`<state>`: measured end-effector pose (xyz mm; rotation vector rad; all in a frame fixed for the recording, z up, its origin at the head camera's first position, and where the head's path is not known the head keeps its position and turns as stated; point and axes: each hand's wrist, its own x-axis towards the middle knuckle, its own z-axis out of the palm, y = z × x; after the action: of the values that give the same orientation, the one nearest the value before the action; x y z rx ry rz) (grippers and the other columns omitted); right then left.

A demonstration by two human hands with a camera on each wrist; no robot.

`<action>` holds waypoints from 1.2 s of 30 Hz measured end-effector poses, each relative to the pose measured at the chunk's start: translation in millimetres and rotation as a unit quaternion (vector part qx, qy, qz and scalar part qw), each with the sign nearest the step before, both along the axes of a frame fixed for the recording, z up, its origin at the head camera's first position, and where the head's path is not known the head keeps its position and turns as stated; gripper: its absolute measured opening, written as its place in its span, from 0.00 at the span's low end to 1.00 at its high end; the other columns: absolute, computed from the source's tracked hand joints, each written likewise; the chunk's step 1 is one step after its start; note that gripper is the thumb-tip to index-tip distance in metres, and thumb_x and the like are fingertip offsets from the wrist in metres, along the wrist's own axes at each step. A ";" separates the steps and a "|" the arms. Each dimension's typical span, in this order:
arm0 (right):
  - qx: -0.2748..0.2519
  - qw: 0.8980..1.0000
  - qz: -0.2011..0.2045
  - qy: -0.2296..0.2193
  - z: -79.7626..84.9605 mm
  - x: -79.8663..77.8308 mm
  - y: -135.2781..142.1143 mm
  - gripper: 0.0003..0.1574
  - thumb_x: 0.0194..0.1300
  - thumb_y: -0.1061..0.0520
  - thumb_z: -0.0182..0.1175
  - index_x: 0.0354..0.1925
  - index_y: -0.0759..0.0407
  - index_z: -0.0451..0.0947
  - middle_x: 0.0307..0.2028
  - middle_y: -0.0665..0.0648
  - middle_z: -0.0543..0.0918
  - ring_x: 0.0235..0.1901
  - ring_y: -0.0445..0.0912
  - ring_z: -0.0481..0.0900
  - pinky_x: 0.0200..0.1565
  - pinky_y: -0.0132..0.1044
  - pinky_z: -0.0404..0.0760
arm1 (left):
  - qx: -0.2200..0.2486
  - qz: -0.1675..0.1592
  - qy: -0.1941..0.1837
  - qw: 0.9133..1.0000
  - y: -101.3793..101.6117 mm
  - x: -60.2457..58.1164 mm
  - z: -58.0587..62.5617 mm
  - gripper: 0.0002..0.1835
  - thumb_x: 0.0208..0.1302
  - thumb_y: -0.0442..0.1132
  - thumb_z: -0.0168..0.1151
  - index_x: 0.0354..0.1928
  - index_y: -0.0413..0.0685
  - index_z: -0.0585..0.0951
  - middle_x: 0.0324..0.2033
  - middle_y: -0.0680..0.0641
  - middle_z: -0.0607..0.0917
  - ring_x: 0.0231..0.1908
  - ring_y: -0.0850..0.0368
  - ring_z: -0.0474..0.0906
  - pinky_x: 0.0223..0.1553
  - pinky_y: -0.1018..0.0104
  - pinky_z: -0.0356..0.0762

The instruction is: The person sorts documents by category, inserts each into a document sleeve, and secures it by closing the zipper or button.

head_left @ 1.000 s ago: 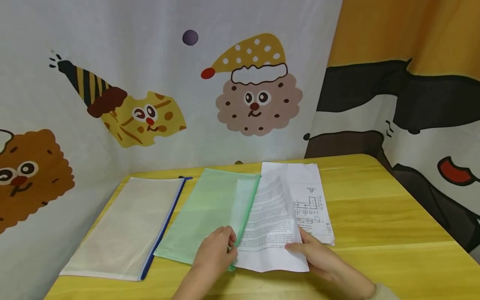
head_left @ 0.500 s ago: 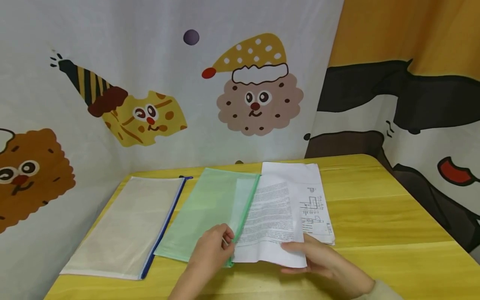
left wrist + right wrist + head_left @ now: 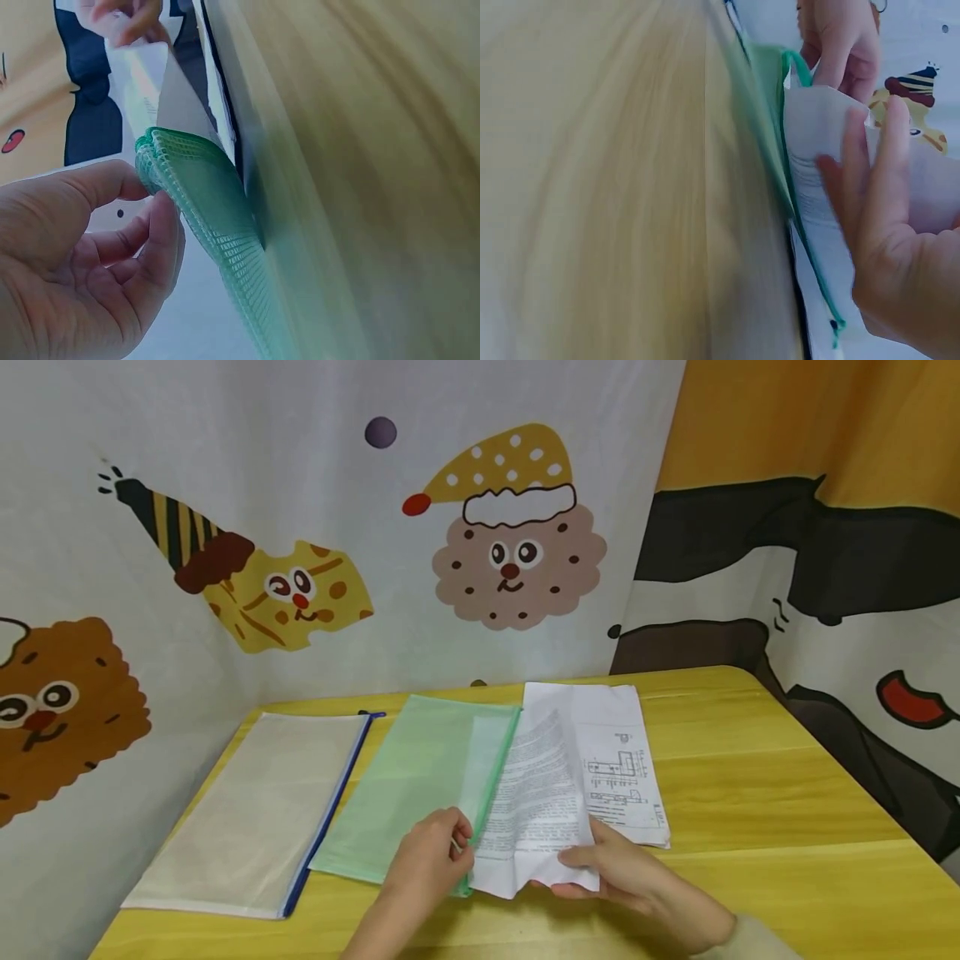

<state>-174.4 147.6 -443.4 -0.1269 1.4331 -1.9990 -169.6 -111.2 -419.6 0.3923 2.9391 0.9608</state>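
A pale green mesh zipper pouch (image 3: 397, 777) lies on the table, its opening facing right. At the near corner of that opening, my left hand (image 3: 429, 852) pinches the edge; the left wrist view shows thumb and fingertip on the green rim (image 3: 154, 161). A printed sheet of paper (image 3: 534, 818) goes into the pouch at its left side and buckles in the middle. My right hand (image 3: 630, 868) holds the sheet's near right part, thumb on top and fingers underneath. In the right wrist view several fingers (image 3: 896, 165) extend along the paper.
Beyond the sheet lies a stack of papers (image 3: 615, 718) with a line drawing on top. Left of the green pouch is a whitish pouch (image 3: 247, 810) with a blue zipper. A cartoon-printed curtain (image 3: 315, 460) hangs behind the yellow wood-grain table (image 3: 765, 793).
The right hand has shifted slightly left with the sheet, which flattened, then buckled, uncovering more of the drawing. The left hand stays at the pouch's edge.
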 end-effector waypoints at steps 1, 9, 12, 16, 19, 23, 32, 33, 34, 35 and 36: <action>-0.001 1.000 -0.005 -0.002 0.2 0.2 -1.3 0.38 0.65 0.66 0.50 0.67 0.64 0.44 0.49 0.65 0.78 0.46 0.59 0.81 0.45 0.42 0.82 | 0.000 0.001 0.001 1.000 -0.3 -0.1 -0.3 0.06 0.53 0.32 0.61 0.31 0.49 0.75 0.26 0.58 0.75 0.24 0.67 0.71 0.25 0.75 0.71; 0.091 0.996 0.002 0.007 0.6 -6.5 6.9 0.31 0.67 0.49 0.53 0.63 0.60 0.60 0.47 0.59 0.82 0.43 0.51 0.82 0.43 0.50 0.81 | -0.002 0.008 0.003 1.000 -3.6 -0.5 0.1 0.06 0.53 0.32 0.62 0.31 0.49 0.76 0.25 0.58 0.76 0.25 0.68 0.71 0.25 0.75 0.72; 0.132 0.991 0.013 0.018 1.8 -16.0 16.8 0.31 0.67 0.42 0.52 0.61 0.59 0.66 0.46 0.58 0.84 0.41 0.51 0.83 0.40 0.44 0.82 | -0.002 0.008 0.003 1.000 -3.9 -0.9 1.4 0.05 0.53 0.32 0.62 0.31 0.48 0.76 0.25 0.57 0.76 0.24 0.67 0.71 0.25 0.75 0.72; 0.126 0.992 0.026 0.014 1.5 -26.6 24.9 0.29 0.67 0.47 0.54 0.59 0.64 0.66 0.46 0.61 0.83 0.42 0.53 0.84 0.41 0.44 0.83 | -0.001 0.009 -0.001 1.000 -4.2 -0.9 1.8 0.05 0.53 0.32 0.62 0.31 0.48 0.76 0.25 0.57 0.76 0.24 0.67 0.71 0.25 0.75 0.72; 0.095 0.995 0.024 0.015 0.6 -28.9 24.3 0.30 0.66 0.56 0.56 0.61 0.69 0.62 0.50 0.62 0.81 0.46 0.55 0.82 0.46 0.47 0.81 | -0.004 0.010 0.002 1.000 -3.5 -0.4 1.6 0.05 0.53 0.32 0.62 0.31 0.48 0.76 0.25 0.57 0.76 0.24 0.67 0.71 0.25 0.75 0.71; 0.067 0.997 0.015 0.030 1.6 -27.5 16.3 0.33 0.65 0.62 0.55 0.63 0.73 0.57 0.53 0.64 0.78 0.49 0.56 0.80 0.49 0.48 0.79 | -0.018 0.009 0.022 1.000 -0.1 1.0 3.0 0.06 0.52 0.31 0.62 0.30 0.49 0.75 0.25 0.58 0.75 0.24 0.68 0.70 0.25 0.75 0.70; 0.077 0.996 0.008 0.051 3.2 -24.8 -10.3 0.34 0.66 0.60 0.55 0.65 0.72 0.57 0.55 0.67 0.76 0.49 0.57 0.80 0.46 0.50 0.80 | -0.008 0.003 0.033 0.999 7.0 -0.5 5.5 0.06 0.52 0.31 0.62 0.30 0.49 0.76 0.25 0.57 0.76 0.25 0.68 0.71 0.26 0.75 0.71; 0.076 0.996 0.009 0.051 2.8 -25.0 -12.8 0.34 0.66 0.60 0.54 0.65 0.72 0.57 0.55 0.67 0.76 0.49 0.57 0.80 0.46 0.51 0.80 | 0.000 0.002 0.031 1.000 6.7 -1.1 4.9 0.06 0.51 0.31 0.62 0.30 0.48 0.76 0.25 0.57 0.76 0.25 0.67 0.71 0.26 0.75 0.71; 0.076 0.996 0.010 0.050 2.6 -25.3 -15.1 0.33 0.66 0.60 0.54 0.65 0.72 0.57 0.55 0.67 0.76 0.49 0.57 0.80 0.46 0.50 0.80 | 0.010 0.001 0.025 1.000 6.2 -1.7 4.2 0.06 0.52 0.31 0.61 0.30 0.48 0.76 0.25 0.57 0.77 0.25 0.67 0.72 0.27 0.75 0.72; 0.075 0.996 0.011 0.050 2.2 -25.7 -17.1 0.33 0.67 0.60 0.54 0.65 0.72 0.57 0.55 0.67 0.76 0.49 0.57 0.80 0.46 0.50 0.80 | 0.021 0.000 0.018 1.000 5.5 -2.4 3.2 0.06 0.52 0.31 0.61 0.30 0.48 0.76 0.25 0.57 0.77 0.26 0.67 0.72 0.28 0.74 0.72; 0.075 0.996 0.012 0.052 1.8 -26.1 -18.9 0.33 0.67 0.60 0.54 0.65 0.72 0.57 0.55 0.68 0.76 0.49 0.57 0.80 0.46 0.50 0.80 | 0.034 -0.001 0.011 0.999 4.7 -3.1 2.3 0.05 0.52 0.31 0.61 0.30 0.48 0.77 0.25 0.57 0.78 0.26 0.66 0.73 0.28 0.74 0.73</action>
<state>-200.4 128.7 -441.6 -0.1828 1.6341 -1.8821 -172.6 -106.5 -417.2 0.4110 2.9322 1.0646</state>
